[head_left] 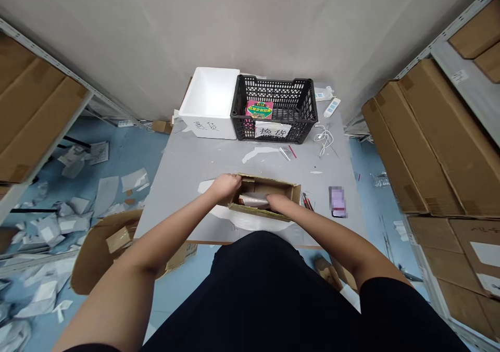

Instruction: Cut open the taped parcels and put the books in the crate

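Grip: left hand (225, 188) clamped over cardboard box (287, 193) edge | right hand (276, 202) on wrapped roll (252, 201) (closed on it? can't tell)

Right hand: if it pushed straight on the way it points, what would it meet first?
Probably the silvery wrapped roll in the cardboard box, which the right hand already seems to touch; depth is hard to judge from this view.

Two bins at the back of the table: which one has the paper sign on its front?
The black crate, with the paper sign on its front wall. The white foam box to its left only has handwriting on its side.
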A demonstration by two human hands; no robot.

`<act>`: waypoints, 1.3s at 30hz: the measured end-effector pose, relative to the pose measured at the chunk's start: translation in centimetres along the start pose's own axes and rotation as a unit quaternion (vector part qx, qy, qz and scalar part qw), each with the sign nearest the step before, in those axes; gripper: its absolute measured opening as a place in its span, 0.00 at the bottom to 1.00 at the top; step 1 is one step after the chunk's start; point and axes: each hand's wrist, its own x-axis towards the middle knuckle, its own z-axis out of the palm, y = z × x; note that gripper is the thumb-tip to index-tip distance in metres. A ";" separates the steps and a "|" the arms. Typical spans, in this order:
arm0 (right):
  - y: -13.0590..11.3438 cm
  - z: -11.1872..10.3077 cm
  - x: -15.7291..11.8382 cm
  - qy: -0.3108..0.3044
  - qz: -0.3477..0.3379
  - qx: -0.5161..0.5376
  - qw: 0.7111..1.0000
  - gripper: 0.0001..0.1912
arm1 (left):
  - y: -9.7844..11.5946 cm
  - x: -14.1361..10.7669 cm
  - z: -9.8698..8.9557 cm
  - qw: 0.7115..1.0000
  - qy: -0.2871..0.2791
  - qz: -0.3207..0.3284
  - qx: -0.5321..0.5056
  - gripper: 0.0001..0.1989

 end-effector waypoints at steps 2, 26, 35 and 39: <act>0.3 0.1 -0.6 0.009 -0.002 0.001 1.000 0.19 | 0.0 -0.2 0.0 0.999 0.011 -0.037 -0.025 0.16; 5.0 -9.9 -14.7 0.318 -0.073 0.172 0.929 0.09 | 2.2 -3.2 -3.1 0.633 0.235 -0.107 -0.730 0.27; 4.1 -10.1 -18.2 0.411 -0.131 0.404 0.806 0.14 | 8.3 -7.5 -7.7 0.592 0.558 -0.174 -0.555 0.14; 3.0 -8.7 -19.3 0.441 -0.104 0.426 0.783 0.14 | 11.7 -8.5 -7.6 0.574 0.392 -0.117 -0.709 0.17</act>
